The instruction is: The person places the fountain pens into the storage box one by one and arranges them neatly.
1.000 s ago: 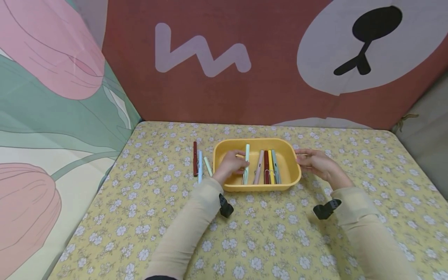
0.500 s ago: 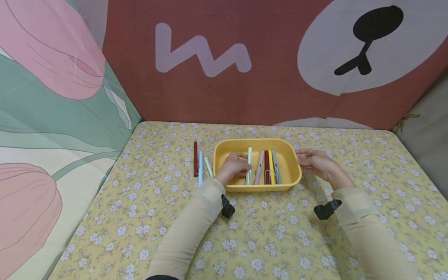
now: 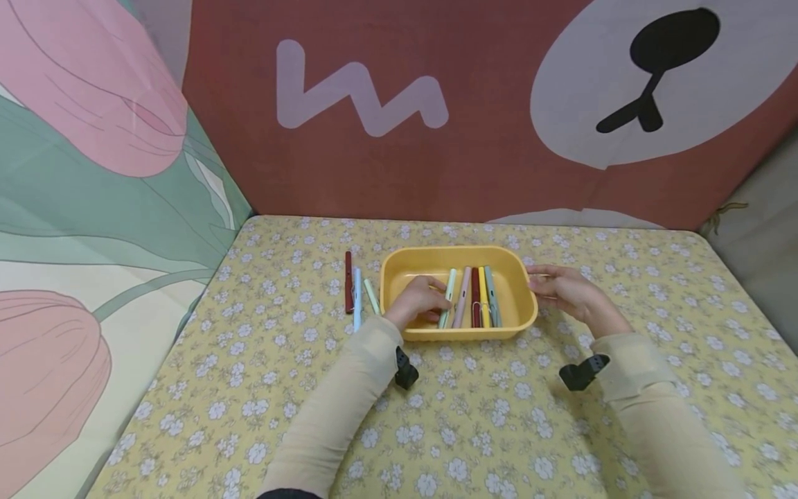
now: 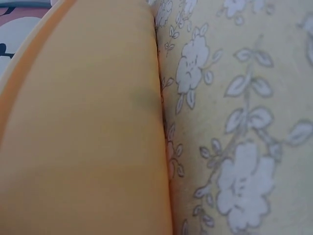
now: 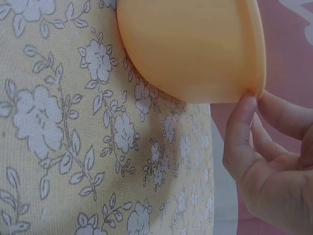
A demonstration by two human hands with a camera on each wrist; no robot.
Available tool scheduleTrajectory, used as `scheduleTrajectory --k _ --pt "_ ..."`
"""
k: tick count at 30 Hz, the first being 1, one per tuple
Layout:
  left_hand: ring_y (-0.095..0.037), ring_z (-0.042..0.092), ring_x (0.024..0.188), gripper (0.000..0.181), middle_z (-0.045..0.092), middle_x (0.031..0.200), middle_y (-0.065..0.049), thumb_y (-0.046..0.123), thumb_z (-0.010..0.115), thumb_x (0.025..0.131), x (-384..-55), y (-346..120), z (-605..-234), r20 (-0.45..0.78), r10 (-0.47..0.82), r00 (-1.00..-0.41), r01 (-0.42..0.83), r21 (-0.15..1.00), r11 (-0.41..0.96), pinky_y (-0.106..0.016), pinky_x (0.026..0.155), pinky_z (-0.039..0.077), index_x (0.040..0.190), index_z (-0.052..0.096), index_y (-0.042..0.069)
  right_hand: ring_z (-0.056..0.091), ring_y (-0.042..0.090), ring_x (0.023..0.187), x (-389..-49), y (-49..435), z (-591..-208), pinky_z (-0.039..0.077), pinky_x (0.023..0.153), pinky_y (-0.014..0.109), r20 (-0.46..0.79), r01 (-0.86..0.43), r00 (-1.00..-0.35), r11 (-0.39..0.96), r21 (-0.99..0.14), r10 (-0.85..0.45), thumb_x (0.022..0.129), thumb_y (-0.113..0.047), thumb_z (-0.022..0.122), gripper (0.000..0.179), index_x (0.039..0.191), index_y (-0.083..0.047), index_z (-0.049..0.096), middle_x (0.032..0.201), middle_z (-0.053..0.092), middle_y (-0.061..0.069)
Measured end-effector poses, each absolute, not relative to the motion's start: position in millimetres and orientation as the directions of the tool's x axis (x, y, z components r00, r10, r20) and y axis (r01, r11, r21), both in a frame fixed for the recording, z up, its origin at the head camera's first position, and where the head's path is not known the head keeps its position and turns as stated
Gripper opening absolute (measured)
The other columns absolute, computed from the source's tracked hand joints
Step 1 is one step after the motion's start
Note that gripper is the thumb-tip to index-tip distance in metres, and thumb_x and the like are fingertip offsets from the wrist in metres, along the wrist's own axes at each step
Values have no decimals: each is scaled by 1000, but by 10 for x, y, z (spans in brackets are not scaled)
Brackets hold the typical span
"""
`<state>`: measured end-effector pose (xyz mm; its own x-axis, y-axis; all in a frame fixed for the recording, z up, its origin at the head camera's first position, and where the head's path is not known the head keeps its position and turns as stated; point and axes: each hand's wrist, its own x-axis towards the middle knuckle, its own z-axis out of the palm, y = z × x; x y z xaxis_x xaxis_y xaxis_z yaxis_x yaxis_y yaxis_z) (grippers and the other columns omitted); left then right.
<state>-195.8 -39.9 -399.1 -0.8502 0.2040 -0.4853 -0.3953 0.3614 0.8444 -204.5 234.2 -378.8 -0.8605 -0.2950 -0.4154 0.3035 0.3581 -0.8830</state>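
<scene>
Inside a yellow plastic tray (image 3: 461,334), my left hand (image 3: 419,302) has its thumb and fingers at a mint-green pen (image 3: 451,284), which leans slightly to the right. Beside that pen lie a pale pink pen (image 3: 464,291), a dark red pen (image 3: 476,298), a yellow pen (image 3: 483,281) and a grey-green pen (image 3: 491,291). My right hand (image 5: 274,152) pinches the tray's rim at its right end between thumb and fingers. The left wrist view shows only the tray's outer wall (image 4: 93,117) and the cloth; the hand is hidden there.
Left of the tray, another dark red pen (image 3: 348,284), a light blue pen (image 3: 357,298) and a pale green pen (image 3: 371,296) lie on the flowered yellow tablecloth (image 3: 486,430). A reddish-brown printed backdrop (image 3: 374,173) rises behind the table.
My left hand has moved a little right with the mint-green pen, bringing it lower and closer to the pale pink pen. The right hand stays at the tray's rim.
</scene>
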Motion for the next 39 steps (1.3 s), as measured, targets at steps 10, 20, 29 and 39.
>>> scheduleTrajectory --k 10,20,29,39 --pt "-13 62 69 49 58 127 -18 -3 69 83 -1955 -397 -3972 -495 227 -839 -381 831 405 -25 65 59 129 54 -1 62 -3 87 -2052 2340 -3791 56 84 19 -421 309 -860 361 -880 -289 100 -14 47 60 150 4 19 93 59 -17" --pt "-12 55 62 51 60 115 -14 -6 68 80 -1892 -276 -3950 -484 147 -863 -400 831 386 -22 61 57 129 53 -1 62 -3 86 -2056 2343 -3799 57 84 20 -422 307 -859 366 -878 -291 100 -14 48 61 150 4 18 94 59 -16" --pt "-12 54 58 51 61 111 -14 -2 70 82 -1883 -150 -3965 -482 110 -869 -408 825 392 -21 59 56 129 51 0 62 -3 87 -2066 2349 -3808 56 84 20 -423 305 -858 374 -876 -291 100 -15 48 61 150 4 18 96 59 -15" --pt "-13 56 58 53 61 108 -14 -1 71 82 -1885 -133 -3999 -467 116 -877 -398 840 369 -21 58 57 130 49 0 62 -3 87 -2058 2345 -3804 57 84 20 -424 305 -857 376 -875 -292 100 -15 49 62 150 4 17 97 58 -13"
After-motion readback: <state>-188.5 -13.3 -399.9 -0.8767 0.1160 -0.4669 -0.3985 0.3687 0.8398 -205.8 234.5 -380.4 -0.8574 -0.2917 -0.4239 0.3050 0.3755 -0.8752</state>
